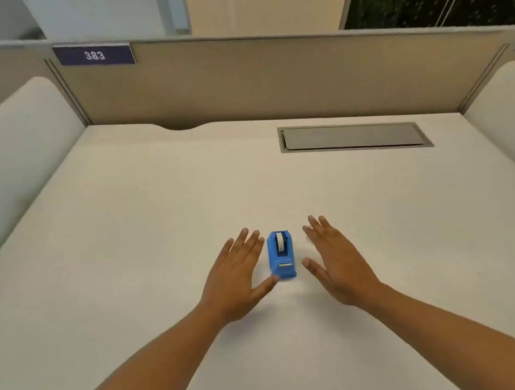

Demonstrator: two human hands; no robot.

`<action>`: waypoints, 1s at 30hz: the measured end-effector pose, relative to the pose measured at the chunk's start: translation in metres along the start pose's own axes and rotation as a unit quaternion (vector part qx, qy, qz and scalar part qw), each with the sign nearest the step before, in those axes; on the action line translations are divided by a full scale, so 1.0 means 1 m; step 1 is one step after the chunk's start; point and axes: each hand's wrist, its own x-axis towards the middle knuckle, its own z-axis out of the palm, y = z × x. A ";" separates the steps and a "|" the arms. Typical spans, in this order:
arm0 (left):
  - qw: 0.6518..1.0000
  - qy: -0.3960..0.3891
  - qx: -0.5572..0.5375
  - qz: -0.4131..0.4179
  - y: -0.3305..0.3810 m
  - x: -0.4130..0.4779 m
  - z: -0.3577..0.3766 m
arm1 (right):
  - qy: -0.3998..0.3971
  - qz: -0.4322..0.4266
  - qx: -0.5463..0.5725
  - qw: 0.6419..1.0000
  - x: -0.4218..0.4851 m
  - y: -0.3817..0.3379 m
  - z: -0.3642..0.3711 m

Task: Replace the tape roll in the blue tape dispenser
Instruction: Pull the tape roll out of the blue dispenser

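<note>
We looked down at a pale, off-white desk (132,232) with one small blue plastic tape dispenser (281,256) standing upright near its middle, at about six o'clock from a grey rectangular cable hatch (353,136) set into the desk's far side. One white tape roll (280,242) sat in the dispenser's cradle. We saw no spare roll anywhere.

Our left hand (235,276) lay flat at the dispenser's nine o'clock, fingers (247,240) spread wide and holding nothing, the thumb tip touching or almost touching the dispenser's near corner. Our right hand (337,265) hovered at three o'clock, a little apart from it, fingers also spread wide and empty.

We judged the task barely begun, the roll being in place. The dispenser looked light; pulling the roll out one-handed could drag or tip the whole body. The cutter at its near end could catch a fingertip. With no replacement in sight, the roll could come out with nothing to go in.

The count: one dispenser, one roll, two hands, one hatch, one purple plaque (94,55) reading 383 at eleven o'clock.
</note>
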 end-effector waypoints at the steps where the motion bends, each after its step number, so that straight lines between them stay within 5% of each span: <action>1: 1.000 -0.020 -0.003 -0.004 0.001 -0.005 0.005 | -0.016 0.000 0.000 1.000 -0.007 -0.001 0.007; 12: 0.998 -0.050 0.004 -0.033 -0.005 -0.040 0.048 | -0.087 0.048 -0.042 0.994 -0.051 -0.001 0.062; 30: 0.998 -0.037 -0.017 -0.043 -0.005 -0.036 0.047 | -0.054 0.071 -0.028 0.996 -0.053 -0.003 0.065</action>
